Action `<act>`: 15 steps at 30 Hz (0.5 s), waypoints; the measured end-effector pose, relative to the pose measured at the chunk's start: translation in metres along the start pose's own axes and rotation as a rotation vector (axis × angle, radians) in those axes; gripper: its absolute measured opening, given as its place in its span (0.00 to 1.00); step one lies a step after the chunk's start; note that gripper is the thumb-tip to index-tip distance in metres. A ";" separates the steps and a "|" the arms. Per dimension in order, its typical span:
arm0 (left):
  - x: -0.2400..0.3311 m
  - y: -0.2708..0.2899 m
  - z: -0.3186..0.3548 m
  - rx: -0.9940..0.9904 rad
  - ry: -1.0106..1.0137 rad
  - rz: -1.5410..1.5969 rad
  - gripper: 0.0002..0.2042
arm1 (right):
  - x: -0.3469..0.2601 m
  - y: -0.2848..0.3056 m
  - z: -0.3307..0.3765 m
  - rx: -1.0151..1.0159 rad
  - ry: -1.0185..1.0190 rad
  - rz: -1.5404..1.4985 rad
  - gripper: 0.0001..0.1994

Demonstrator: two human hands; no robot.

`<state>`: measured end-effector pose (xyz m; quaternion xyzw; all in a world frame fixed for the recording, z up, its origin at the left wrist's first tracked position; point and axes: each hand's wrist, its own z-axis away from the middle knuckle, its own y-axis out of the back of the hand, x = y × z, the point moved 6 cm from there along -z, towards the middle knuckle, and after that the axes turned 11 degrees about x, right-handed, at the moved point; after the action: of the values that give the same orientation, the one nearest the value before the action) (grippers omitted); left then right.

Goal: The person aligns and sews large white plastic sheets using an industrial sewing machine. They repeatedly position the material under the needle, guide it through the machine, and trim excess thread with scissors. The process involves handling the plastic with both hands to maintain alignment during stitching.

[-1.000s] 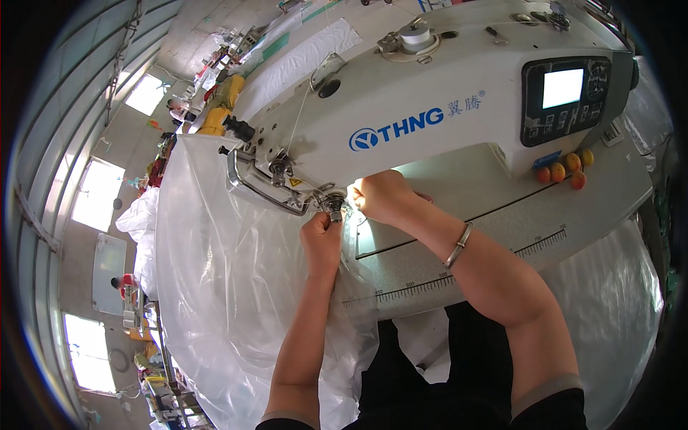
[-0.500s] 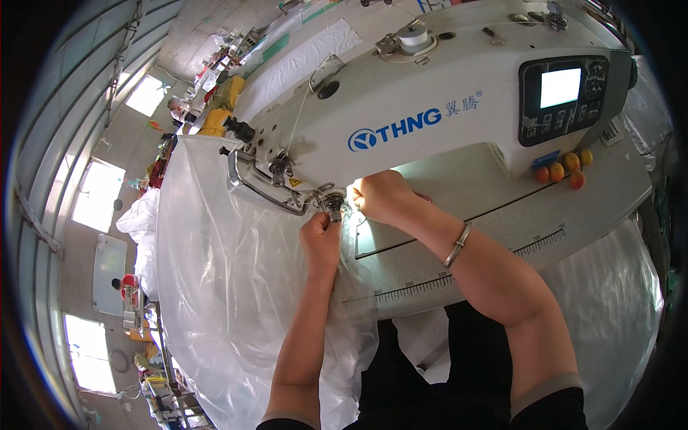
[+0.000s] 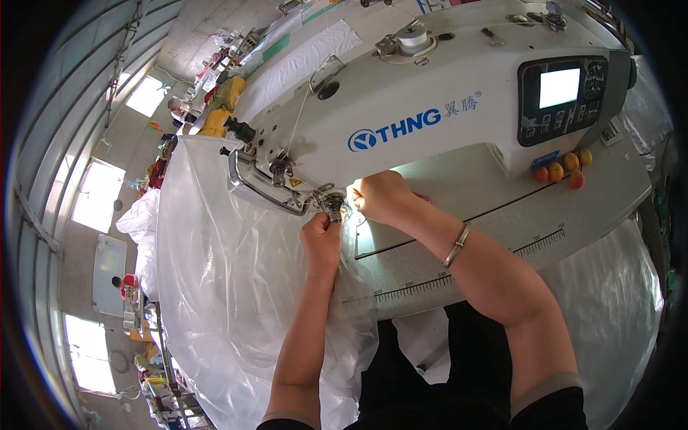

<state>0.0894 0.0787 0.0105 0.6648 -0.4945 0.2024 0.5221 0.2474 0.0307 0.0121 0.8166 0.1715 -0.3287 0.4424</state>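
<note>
A white industrial sewing machine (image 3: 430, 107) lies across the upper middle of the view, with a lit control panel (image 3: 562, 97) on its right end. My left hand (image 3: 322, 240) reaches up to the needle area (image 3: 333, 208), its fingertips bunched against the small metal parts there. My right hand (image 3: 383, 197) is curled just to the right of the same spot, under the machine's arm, and a metal bracelet (image 3: 456, 246) sits on that forearm. What the fingers pinch is hidden. A clear plastic sheet (image 3: 229, 287) runs under my left forearm.
The grey machine table (image 3: 502, 236) carries a printed ruler scale along its near edge. Several small orange balls (image 3: 562, 170) lie below the control panel. More plastic sheet (image 3: 616, 308) hangs at the right. Windows, other workstations and a distant person (image 3: 122, 281) are at the far left.
</note>
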 end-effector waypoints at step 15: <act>0.009 -0.002 0.001 0.009 -0.051 -0.035 0.08 | -0.004 0.001 0.001 -0.057 -0.030 -0.025 0.03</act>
<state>0.0947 0.0741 0.0162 0.6806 -0.4951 0.1785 0.5097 0.2445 0.0294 0.0155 0.7964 0.1843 -0.3414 0.4640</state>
